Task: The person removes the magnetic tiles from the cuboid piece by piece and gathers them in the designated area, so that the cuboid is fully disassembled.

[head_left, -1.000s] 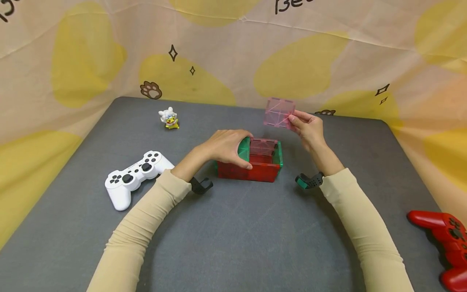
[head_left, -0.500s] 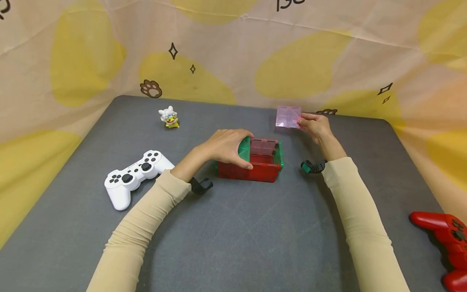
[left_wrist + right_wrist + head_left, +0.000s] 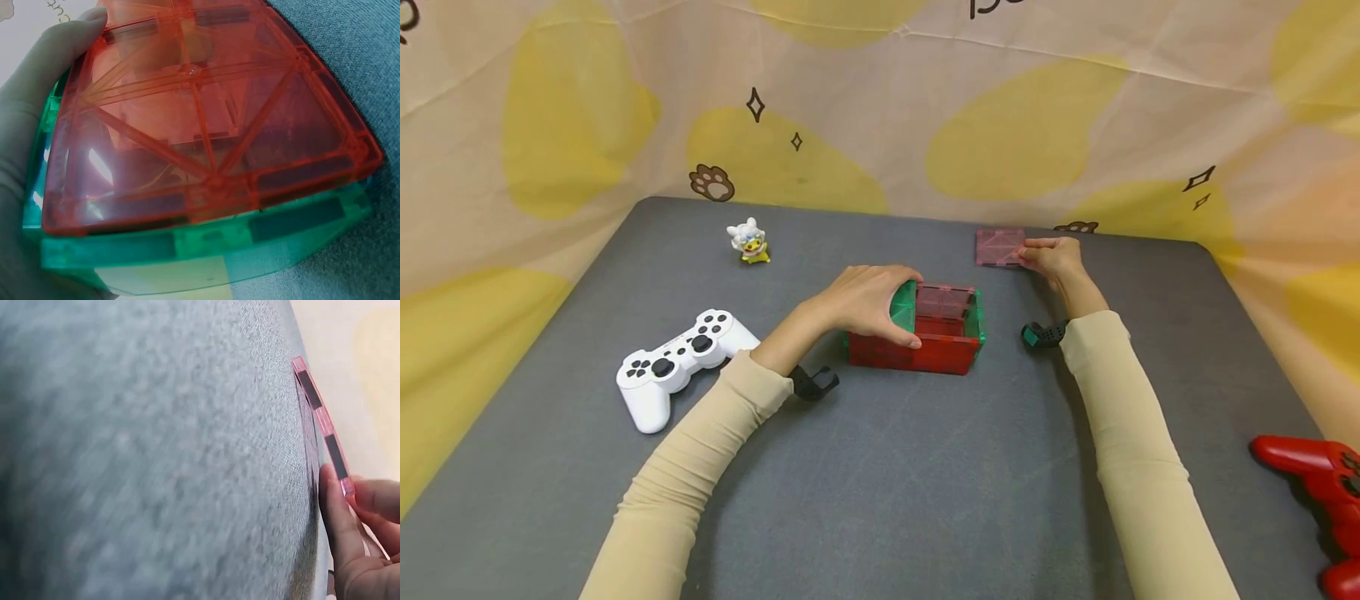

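Pink see-through plastic, a square tile [image 3: 998, 247], was pinched at its right edge between the thumb and fingers of the right hand [image 3: 1056, 260]. It was held close over the table's far edge; whether the surface was touched could not be told. By the left hand [image 3: 868, 304] a red and green see-through box [image 3: 917, 357] was gripped across its left part, with the thumb laid against the front wall. The box was set near the middle of the table, nearer than the tile and to its left.

Each wrist was circled by a dark band, and the forearms were covered by beige sleeves [image 3: 688, 483]. The dark grey table [image 3: 880, 483] was shown by the wrist views to be finely textured. On it, a white game controller [image 3: 685, 358] was placed left of the box, a small figurine [image 3: 749, 242] farther back, and a red game controller [image 3: 1311, 475] was cut off at the right. The space behind was closed by a pale cloth [image 3: 850, 83] printed with yellow blotches, paw prints and star outlines.

Compared with one second before, the tile had been lowered from a raised, steeper pose and carried rightward; the left hand's grip was unchanged.
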`<move>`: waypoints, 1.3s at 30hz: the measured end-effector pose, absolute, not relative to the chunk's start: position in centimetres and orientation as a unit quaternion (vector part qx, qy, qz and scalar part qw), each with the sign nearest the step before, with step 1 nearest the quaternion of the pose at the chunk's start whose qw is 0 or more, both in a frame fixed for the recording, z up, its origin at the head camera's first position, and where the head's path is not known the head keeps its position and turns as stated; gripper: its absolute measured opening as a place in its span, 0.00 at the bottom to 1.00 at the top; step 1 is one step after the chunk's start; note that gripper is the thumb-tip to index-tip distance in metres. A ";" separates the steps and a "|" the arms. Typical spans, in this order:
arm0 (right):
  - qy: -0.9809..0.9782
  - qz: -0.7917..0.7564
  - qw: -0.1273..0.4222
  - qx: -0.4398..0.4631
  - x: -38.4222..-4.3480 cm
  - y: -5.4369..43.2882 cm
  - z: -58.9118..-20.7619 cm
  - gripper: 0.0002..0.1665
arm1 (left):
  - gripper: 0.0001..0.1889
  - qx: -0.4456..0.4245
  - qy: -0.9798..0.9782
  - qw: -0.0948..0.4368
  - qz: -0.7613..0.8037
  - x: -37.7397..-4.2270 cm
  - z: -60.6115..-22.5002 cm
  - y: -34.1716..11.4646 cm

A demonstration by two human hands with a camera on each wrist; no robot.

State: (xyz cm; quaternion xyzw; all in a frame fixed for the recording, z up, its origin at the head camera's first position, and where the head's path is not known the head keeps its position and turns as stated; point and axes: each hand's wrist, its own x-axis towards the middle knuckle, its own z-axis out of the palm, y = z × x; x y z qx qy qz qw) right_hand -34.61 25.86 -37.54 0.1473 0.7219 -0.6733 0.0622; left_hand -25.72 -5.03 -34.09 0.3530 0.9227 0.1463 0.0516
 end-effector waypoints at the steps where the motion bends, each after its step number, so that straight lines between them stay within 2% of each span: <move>1: 0.730 -0.664 0.058 0.149 -34.7 25.9 -37.5 0.27 | 0.45 0.354 0.922 0.051 0.147 -25.7 -34.1 -5.0; 10: 0.797 -0.586 0.028 0.144 -34.9 25.7 -37.3 0.24 | 0.45 0.362 0.918 0.050 0.153 -25.6 -33.9 -4.7; 17: 0.894 -0.419 -0.025 0.154 -34.9 24.8 -37.5 0.23 | 0.45 0.362 0.917 0.053 0.160 -25.6 -33.8 -4.6; 22: 0.897 -0.413 -0.041 0.150 -34.5 24.5 -37.4 0.24 | 0.45 0.362 0.917 0.054 0.161 -25.6 -33.9 -4.5; 25: 0.888 -0.439 -0.031 0.131 -34.1 24.6 -37.0 0.25 | 0.45 0.361 0.917 0.058 0.162 -25.6 -33.9 -4.6; 30: 0.842 -0.537 -0.001 0.045 -32.6 24.3 -35.2 0.31 | 0.45 0.356 0.918 0.057 0.163 -25.6 -34.0 -4.8; 34: 0.828 -0.560 0.017 -0.014 -30.1 23.7 -33.9 0.35 | 0.45 0.356 0.918 0.059 0.163 -25.7 -34.0 -5.0; 39: 0.822 -0.563 0.037 -0.078 -26.3 22.6 -34.0 0.36 | 0.46 0.355 0.919 0.057 0.162 -25.8 -34.1 -5.1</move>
